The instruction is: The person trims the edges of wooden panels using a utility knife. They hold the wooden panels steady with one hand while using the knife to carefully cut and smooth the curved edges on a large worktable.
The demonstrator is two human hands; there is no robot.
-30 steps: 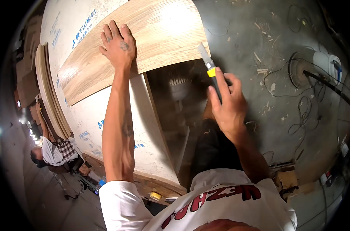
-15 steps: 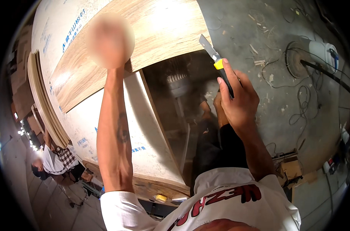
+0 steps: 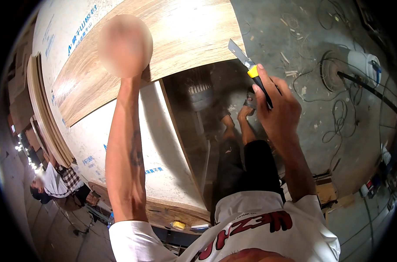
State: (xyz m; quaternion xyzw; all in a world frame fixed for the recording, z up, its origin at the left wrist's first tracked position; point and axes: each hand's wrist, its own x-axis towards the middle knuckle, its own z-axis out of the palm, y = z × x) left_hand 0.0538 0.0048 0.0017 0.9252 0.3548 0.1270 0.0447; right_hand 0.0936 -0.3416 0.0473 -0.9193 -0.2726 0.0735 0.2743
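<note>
My left hand (image 3: 125, 46) is over a wood-grain board (image 3: 189, 35); a blur covers its fingers, so its grip cannot be made out. The board lies across a white printed sheet (image 3: 165, 148). My right hand (image 3: 282, 105) is closed around the black handle of a utility knife (image 3: 253, 73) with a yellow collar. Its wide blade is out and points up and left, by the board's lower right corner. Whether the blade touches the board I cannot tell.
Stacked panels (image 3: 48, 109) stand at the left, with another person (image 3: 61, 181) beyond them. A yellow object (image 3: 179, 225) sits on a wooden surface at the lower middle. Cables (image 3: 338, 120), scraps (image 3: 290, 73) and a white bucket (image 3: 364, 65) are on the floor at the right.
My right hand has moved slightly to the right with the knife. The board's right edge appears a little farther right. More of my legs and feet shows below.
</note>
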